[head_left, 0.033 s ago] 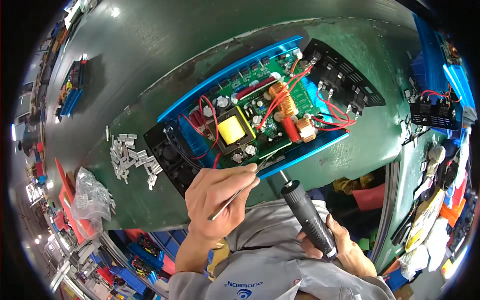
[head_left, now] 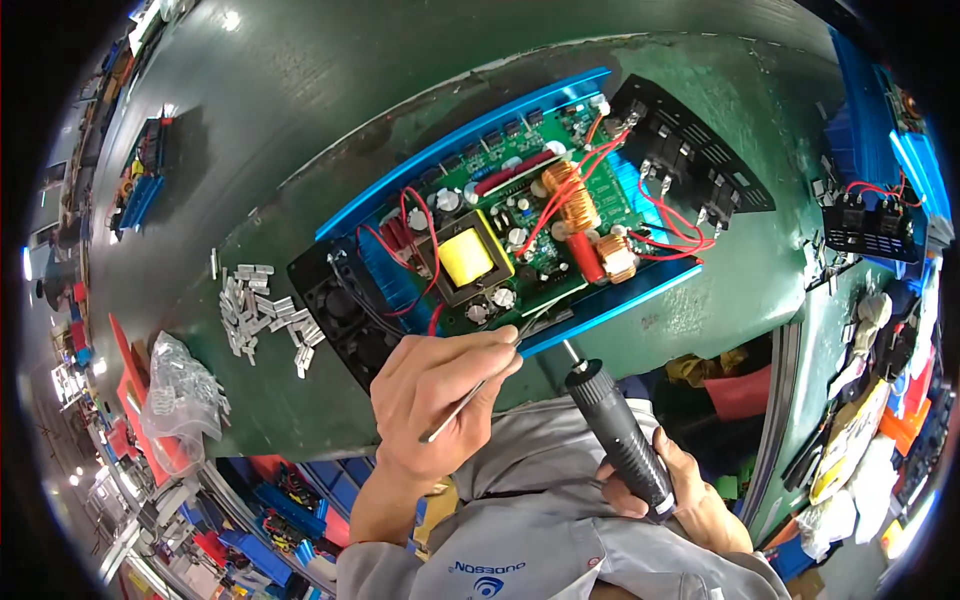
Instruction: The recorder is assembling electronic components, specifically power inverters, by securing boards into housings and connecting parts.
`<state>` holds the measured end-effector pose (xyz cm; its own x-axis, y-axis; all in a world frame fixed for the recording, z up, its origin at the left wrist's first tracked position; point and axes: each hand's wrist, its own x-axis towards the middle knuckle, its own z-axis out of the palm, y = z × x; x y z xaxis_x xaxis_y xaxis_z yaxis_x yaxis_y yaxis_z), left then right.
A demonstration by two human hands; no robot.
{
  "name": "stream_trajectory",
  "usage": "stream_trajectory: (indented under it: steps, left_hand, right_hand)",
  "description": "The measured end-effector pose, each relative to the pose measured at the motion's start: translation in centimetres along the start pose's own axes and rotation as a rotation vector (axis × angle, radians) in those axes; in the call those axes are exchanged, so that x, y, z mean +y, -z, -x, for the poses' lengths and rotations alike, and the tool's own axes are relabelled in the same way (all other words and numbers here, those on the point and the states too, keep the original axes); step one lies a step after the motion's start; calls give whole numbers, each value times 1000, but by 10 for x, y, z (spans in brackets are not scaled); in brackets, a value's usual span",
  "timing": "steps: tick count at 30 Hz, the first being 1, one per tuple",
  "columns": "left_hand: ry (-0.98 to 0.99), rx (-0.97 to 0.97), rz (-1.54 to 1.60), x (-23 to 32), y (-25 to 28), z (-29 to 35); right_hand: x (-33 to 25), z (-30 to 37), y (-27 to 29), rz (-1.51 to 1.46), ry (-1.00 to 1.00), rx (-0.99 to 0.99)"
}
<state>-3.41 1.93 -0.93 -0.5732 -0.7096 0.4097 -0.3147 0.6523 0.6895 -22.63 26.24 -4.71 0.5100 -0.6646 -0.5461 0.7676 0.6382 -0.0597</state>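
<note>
A blue metal housing (head_left: 640, 290) lies on the green bench, its green circuit board (head_left: 545, 250) exposed with a yellow transformer (head_left: 466, 257), copper coils and red wires. My left hand (head_left: 435, 400) is closed on slim metal tweezers (head_left: 455, 413). Their points reach in between the board and the housing's near wall. In my right hand (head_left: 690, 490) is a black electric screwdriver (head_left: 615, 425), bit upward at the outer side of that wall; I cannot tell if it touches a screw. A black fan panel (head_left: 345, 310) joins the left end, a black socket panel (head_left: 690, 150) the right.
Several small metal clips (head_left: 265, 315) lie scattered left of the housing. Beyond them are a clear plastic bag (head_left: 185, 400) and a red sheet (head_left: 130, 390). Another blue unit (head_left: 145, 180) sits at far left. More blue parts (head_left: 920, 170) and a black panel (head_left: 868, 225) crowd the right.
The housing with its board and socket panel has shifted very slightly to the right. My left fingertips and the tweezers have moved a touch with it; the screwdriver is nearly still.
</note>
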Motion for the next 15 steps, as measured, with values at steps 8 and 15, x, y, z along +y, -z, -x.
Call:
stream_trajectory:
  steps: [8, 15]
  left_hand:
    - [-16, -29, 13, -3, -1, 1]
    - [-36, -23, -14, -2, -1, 4]
  right_hand:
    - [12, -5, 2, -7, 79, -22]
    - [1, -9, -18, 185, 137, 95]
